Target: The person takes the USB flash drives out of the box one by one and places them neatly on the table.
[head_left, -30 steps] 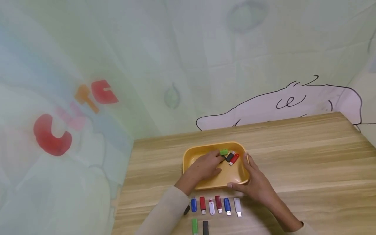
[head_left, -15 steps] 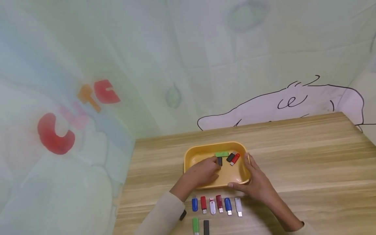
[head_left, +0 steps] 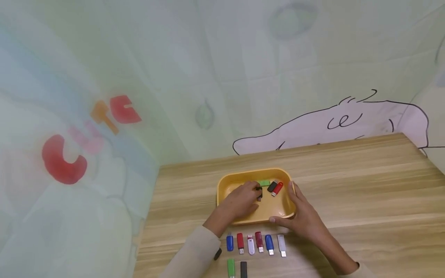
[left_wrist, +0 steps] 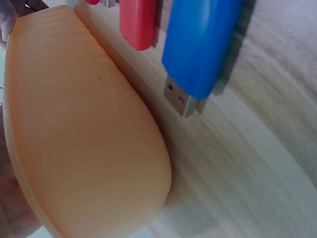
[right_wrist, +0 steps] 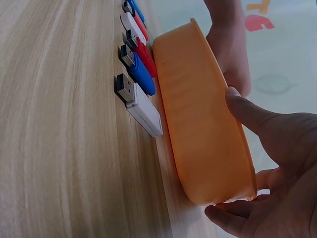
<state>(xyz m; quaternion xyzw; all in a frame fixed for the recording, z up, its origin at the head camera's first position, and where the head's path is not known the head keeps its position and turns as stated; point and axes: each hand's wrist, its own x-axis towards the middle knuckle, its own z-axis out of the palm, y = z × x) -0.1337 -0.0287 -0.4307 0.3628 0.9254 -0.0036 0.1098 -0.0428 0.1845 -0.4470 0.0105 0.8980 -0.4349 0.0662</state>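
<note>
My left hand (head_left: 241, 200) reaches into a yellow plastic tray (head_left: 222, 181). Its fingertips pinch a black USB stick (head_left: 259, 194), partly hidden by the fingers, metal plug toward me. Just beyond it in the tray lie a green USB stick (head_left: 264, 183), another black USB stick (head_left: 272, 186) and a red USB stick (head_left: 277, 189). My right hand (head_left: 306, 218) grips the tray's right end, thumb at the front rim and fingers round the side. In the right wrist view that thumb sits on the rim of the tray (right_wrist: 203, 119).
In front of the tray a row of USB sticks lies on the wooden table (head_left: 347, 185), from a blue stick (head_left: 230, 243) to a white stick (head_left: 281, 245). Nearer me are a green stick (head_left: 231, 267) and a black stick (head_left: 243, 269). A black piece (head_left: 218, 253) sits by the left sleeve.
My left fingers have drawn back slightly from the green stick, which now shows more. The black stick at the fingertips has shifted toward me. My right hand keeps its hold on the tray.
</note>
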